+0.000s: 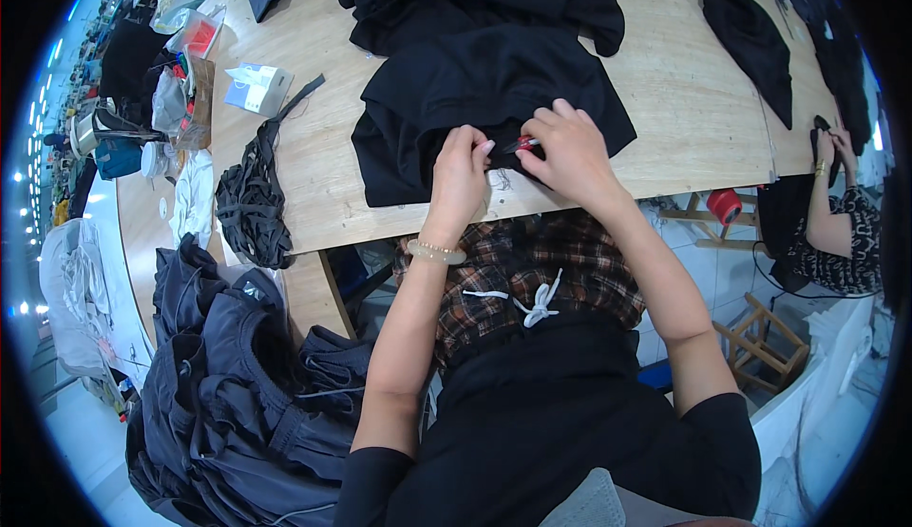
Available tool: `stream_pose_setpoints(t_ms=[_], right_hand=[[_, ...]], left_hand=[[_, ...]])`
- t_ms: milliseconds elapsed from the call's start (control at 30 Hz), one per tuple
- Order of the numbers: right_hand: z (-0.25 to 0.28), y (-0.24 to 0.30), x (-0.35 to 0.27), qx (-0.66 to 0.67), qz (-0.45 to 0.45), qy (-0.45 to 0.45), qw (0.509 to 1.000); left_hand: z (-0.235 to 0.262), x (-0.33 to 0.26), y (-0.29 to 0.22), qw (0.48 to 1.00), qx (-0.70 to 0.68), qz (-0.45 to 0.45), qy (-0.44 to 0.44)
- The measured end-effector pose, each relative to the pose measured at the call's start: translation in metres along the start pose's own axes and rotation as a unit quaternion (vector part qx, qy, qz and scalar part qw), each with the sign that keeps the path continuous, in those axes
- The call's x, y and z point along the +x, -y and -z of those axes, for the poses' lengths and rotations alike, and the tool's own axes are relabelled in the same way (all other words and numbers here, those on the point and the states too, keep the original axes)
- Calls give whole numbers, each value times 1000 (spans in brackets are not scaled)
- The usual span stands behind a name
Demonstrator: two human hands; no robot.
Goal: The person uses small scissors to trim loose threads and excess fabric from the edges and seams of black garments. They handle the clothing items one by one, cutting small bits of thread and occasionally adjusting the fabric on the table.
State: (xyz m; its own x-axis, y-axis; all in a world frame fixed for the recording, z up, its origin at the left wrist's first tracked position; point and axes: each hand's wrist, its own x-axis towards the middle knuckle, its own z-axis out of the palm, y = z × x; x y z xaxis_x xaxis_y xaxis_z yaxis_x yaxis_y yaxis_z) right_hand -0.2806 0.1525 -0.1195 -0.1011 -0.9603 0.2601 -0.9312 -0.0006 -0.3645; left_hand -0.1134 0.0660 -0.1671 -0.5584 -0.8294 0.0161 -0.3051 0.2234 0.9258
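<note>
Fabric everywhere, so I read the bench from the left. A heap of dark blue-grey garments (237, 403) sits low beside the wooden table (684, 109), and a tangle of black straps (252, 209) hangs over the table's near edge, with a small white box (258, 87) behind it. My left hand (459, 177) is closed in a pinch on the front hem of the folded black garment (475, 99), which lies at the near edge of the table, just ahead of me. My right hand (567, 150), just beside it, is curled round small red-handled snips (525, 143), fingers wrapped tight. I judge the cloth light, limp and quick to slide or bunch, so the hem, pinched taut between both hands, looks the best hold. Far right, another person's hand (828, 152) works on dark cloth.
</note>
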Motion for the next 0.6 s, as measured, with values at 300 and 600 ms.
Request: stream_pose_setpoints(t_ms=[300,600], right_hand=[[-8,-35,-15,419,-260,-59,868],[-37,-46,-17,479,-277,-73,830]], left_hand=[[-8,-33,-32,945,242,-188,-115],[-1,-68,-22,977,162,-139,14]])
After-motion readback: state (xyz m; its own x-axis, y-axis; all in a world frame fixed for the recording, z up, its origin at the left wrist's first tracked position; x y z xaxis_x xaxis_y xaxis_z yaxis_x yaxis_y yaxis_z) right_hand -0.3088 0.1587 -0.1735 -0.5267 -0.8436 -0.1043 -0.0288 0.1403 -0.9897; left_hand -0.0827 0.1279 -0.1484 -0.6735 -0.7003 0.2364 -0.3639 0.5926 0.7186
